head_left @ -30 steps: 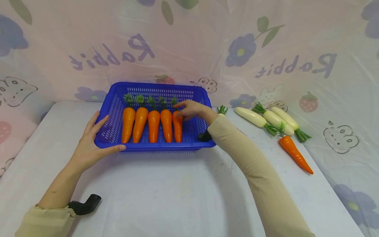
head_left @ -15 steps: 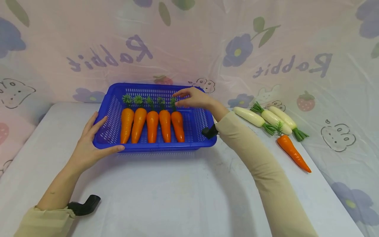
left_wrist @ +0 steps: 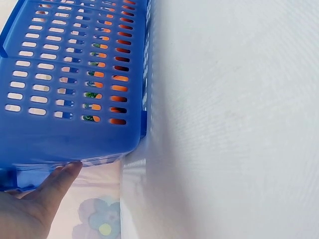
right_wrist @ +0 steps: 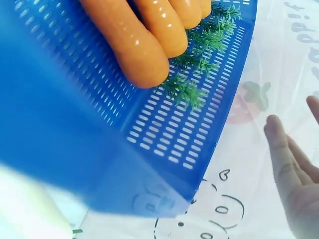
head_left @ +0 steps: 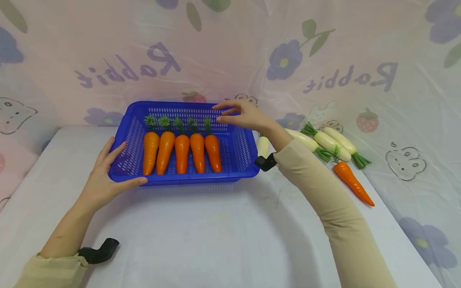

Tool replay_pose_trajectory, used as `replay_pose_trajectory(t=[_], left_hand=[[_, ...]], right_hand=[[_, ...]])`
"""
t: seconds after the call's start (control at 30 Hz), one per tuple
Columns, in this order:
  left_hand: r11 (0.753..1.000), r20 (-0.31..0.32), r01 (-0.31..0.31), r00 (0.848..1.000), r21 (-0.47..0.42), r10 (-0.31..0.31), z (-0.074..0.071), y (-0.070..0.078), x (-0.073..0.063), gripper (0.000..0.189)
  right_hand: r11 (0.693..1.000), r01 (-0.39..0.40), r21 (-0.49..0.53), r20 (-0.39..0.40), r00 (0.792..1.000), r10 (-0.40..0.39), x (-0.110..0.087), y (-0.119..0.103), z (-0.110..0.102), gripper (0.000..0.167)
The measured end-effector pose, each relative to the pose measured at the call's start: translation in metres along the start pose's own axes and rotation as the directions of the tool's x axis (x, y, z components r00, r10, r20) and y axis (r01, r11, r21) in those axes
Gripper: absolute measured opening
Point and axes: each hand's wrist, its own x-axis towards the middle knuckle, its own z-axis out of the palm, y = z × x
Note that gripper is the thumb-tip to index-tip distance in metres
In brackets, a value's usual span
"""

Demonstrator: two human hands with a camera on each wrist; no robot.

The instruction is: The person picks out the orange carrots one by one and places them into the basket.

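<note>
A blue plastic basket (head_left: 187,176) with slotted walls holds several orange carrots (head_left: 181,154) in a row, green tops toward the back wall. My left hand (head_left: 101,180) spans the basket's front left corner, its spread fingers along the left rim and its thumb along the front rim. In the left wrist view, the thumb (left_wrist: 57,184) shows against the basket's side. Over the back right part of the basket, my right hand (head_left: 246,115) hovers with loosely bent fingers and nothing between them. The rightmost carrot (head_left: 213,154) lies below and left of it.
Right of the basket lie white radishes (head_left: 332,145) with green tops, and one loose carrot (head_left: 353,184) in front of them. Another white radish (head_left: 263,147) lies close to the basket's right side, partly hidden by it. A patterned curtain (head_left: 223,52) hangs behind the white table (head_left: 201,236).
My right hand has let go of the rightmost carrot and risen up and back, away from it. That carrot's tip has swung right. My left hand has stayed at the basket's corner.
</note>
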Motion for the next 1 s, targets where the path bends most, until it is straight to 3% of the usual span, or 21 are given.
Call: replay_pose_trajectory(t=[0.27, 0.6, 1.0], left_hand=[[1.0, -0.012, -0.009, 1.0, -0.025, 0.009, -0.001, -0.001, -0.002, 0.1], [1.0, 0.001, 0.0, 1.0, 0.003, 0.0, -0.001, -0.001, -0.001, 0.1], [1.0, 0.004, 0.001, 1.0, 0.018, -0.001, 0.0, 0.001, -0.001, 0.1]], right_hand=[[0.994, 0.098, 0.039, -0.06, 0.994, -0.095, -0.01, 0.003, -0.006, 0.038], [0.999, 0.043, 0.026, -0.112, 0.993, -0.04, -0.029, 0.019, -0.01, 0.039], [0.998, 0.065, 0.026, -0.155, 0.986, -0.06, -0.047, 0.043, -0.01, 0.037]])
